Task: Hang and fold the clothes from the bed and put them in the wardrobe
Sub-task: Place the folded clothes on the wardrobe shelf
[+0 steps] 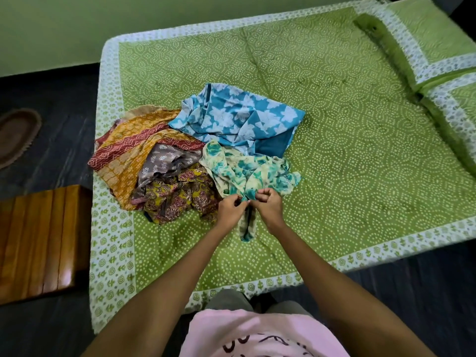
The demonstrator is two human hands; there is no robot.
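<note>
From the head camera, the bed point(334, 124) fills most of the view, its green dotted cover edged by a pale printed border that runs along the near side from 7 to 3 o'clock and up the left side toward 11. Both hands meet just below centre: the left hand point(230, 208) and the right hand point(269, 204) each pinch a bunched edge of the cream-and-teal garment point(247, 173), fingers curled tight on the cloth, the hands almost touching. A narrow tail of that garment hangs down between the wrists toward 6 o'clock, while its crumpled bulk lies on the cover just beyond the hands. Touching it at 12 o'clock lies the blue floral garment point(237, 117), spread loosely. To the left, at 9 to 10 o'clock, sits a heap: the orange-and-red striped cloth point(131, 143) reaching the bed's left border, the grey printed piece point(164, 161) on top, and the yellow-maroon printed piece point(180, 199) nearest the left hand. The right half of the cover, from 1 to 4 o'clock, lies flat and open. Two pillows point(443, 81) line the far right edge. Beyond the left border stands a wooden piece point(38, 240) at 8 o'clock, and a brown mat point(15, 135) lies on the dark floor point(64, 124) at 9.
</note>
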